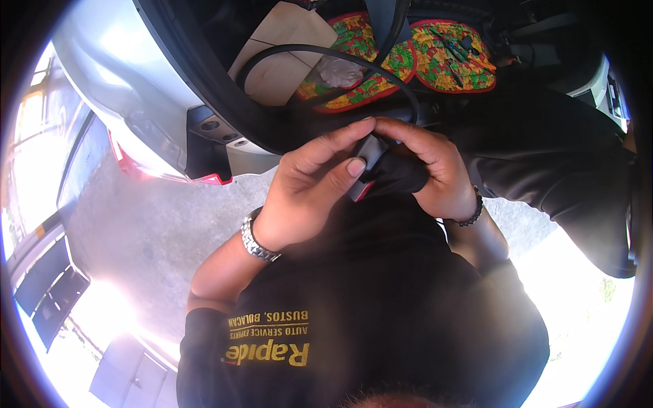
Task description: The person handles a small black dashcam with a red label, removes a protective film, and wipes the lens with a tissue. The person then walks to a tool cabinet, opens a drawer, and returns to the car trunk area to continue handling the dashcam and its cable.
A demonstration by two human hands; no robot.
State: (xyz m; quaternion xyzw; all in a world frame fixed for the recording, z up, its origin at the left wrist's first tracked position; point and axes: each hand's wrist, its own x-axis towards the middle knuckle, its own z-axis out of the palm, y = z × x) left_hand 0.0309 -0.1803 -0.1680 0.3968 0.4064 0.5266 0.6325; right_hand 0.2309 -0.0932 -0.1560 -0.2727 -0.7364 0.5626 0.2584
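In front of my chest, my left hand [306, 183] is closed round a small dark grey, flat-sided object [368, 153] with a reddish lower edge. Its thumb presses on the near face; the exact kind of object is unclear. Opposite it, my right hand [439, 163] curls round a bunch of black cloth [401, 170] against the same object. Both index fingertips meet above it. Whether the cloth is part of my black shirt I cannot tell. A metal-band watch [255, 238] circles my left wrist, and a dark beaded bracelet [475, 207] my right.
Ahead is an open car body with a silver panel [115, 61] and a red lamp [204, 179]. A loose black rubber strip [286, 49] loops over a beige panel [282, 41]. Patterned mats [425, 58] hold tools and a crumpled white piece [340, 71]. Someone's dark-trousered leg [551, 170] extends at right.
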